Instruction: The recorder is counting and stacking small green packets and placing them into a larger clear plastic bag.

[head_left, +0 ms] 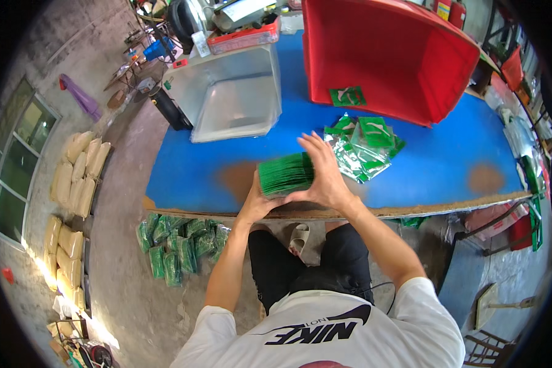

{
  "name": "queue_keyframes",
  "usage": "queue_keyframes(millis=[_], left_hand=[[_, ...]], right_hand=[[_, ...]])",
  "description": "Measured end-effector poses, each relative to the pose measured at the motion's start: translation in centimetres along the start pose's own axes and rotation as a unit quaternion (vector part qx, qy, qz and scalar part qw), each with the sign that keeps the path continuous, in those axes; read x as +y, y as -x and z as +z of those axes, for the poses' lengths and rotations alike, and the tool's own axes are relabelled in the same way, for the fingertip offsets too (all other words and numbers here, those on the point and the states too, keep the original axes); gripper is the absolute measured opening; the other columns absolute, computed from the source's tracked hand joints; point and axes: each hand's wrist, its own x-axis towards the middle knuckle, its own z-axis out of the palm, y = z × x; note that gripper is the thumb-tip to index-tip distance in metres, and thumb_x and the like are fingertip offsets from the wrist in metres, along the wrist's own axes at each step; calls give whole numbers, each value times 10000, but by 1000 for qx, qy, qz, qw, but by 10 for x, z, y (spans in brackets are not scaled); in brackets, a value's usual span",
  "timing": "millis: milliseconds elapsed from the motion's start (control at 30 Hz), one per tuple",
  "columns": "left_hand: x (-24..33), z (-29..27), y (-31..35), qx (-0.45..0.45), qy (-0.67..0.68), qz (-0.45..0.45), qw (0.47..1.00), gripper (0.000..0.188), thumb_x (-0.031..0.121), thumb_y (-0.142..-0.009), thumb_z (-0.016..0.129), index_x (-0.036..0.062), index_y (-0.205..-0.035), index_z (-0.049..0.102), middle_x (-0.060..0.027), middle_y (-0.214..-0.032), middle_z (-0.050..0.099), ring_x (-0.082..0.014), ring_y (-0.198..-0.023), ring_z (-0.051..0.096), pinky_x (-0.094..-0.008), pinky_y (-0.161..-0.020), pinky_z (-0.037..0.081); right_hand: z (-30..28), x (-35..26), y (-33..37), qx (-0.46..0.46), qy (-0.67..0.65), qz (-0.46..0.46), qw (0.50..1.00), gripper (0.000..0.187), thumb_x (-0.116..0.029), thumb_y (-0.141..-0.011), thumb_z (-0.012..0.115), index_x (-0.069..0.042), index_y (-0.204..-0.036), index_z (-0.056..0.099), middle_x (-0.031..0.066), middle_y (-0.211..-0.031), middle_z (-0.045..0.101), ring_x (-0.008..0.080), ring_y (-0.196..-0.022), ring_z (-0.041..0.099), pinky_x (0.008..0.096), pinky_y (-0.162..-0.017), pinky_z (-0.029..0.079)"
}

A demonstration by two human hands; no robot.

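A thick stack of thin green packets (pixel 285 173) stands between my hands above the near edge of the blue table (pixel 423 165). My left hand (pixel 257 201) is closed on the stack's left and lower side, its fingers partly hidden. My right hand (pixel 325 175) presses the right side, thumb along the bottom and fingers reaching up, a little blurred. Right of the stack lies a loose heap of green and clear plastic packets (pixel 365 147).
A red plastic bin (pixel 374 67) lies on its side at the back right, one green packet (pixel 348 95) at its mouth. Back left, clear plastic bags (pixel 236 110) lie beside a black cylinder (pixel 169 109). Bundled green packs (pixel 181 245) rest on the floor; tan sacks (pixel 73 175) line the wall.
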Motion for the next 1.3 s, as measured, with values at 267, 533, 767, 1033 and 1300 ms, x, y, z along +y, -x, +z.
queue_keyframes(millis=[267, 533, 767, 1033, 1300], left_hand=[[60, 5, 6, -61, -75, -30, 995, 1003, -48, -671, 863, 44, -1502, 309, -134, -1288, 531, -232, -1208, 541, -394, -1028, 462], [62, 63, 10, 310, 325, -29, 893, 662, 459, -1052, 455, 45, -1536, 278, -142, -1324, 504, -265, -1235, 519, -418, -1071, 416], [4, 51, -15, 277, 2, 33, 960, 582, 483, -1084, 299, 43, -1429, 462, -119, -1284, 529, -213, -1145, 523, -365, -1011, 418], [-52, -101, -153, 275, -303, -81, 909, 298, 308, -840, 798, 24, -856, 708, -105, -841, 732, -205, -748, 684, -353, -701, 527], [-120, -195, -196, 271, -394, -208, 853, 377, 435, -698, 871, 96, -794, 738, -62, -741, 740, -207, -700, 706, -358, -676, 538]], right_hand=[[-24, -18, -24, -304, -34, 87, 948, 966, -423, -597, 913, 17, -1356, 510, 240, -1145, 656, 372, -1078, 651, 424, -946, 516], [20, -21, 5, -130, -196, 211, 949, 742, -428, -648, 861, 48, -1152, 596, 197, -1005, 674, 280, -943, 659, 391, -850, 520], [32, 3, 18, -106, -368, 242, 892, 729, -268, -700, 892, 19, -1281, 560, 118, -1121, 666, 199, -1061, 628, 338, -963, 486], [11, 65, 77, 97, -662, 442, 597, 645, -547, -936, 575, -87, -1384, 525, 146, -1244, 650, 316, -1053, 662, 495, -903, 556], [23, 70, 93, 89, -547, 492, 672, 640, -454, -893, 649, -30, -1355, 523, 139, -1261, 625, 302, -1118, 627, 471, -964, 522]])
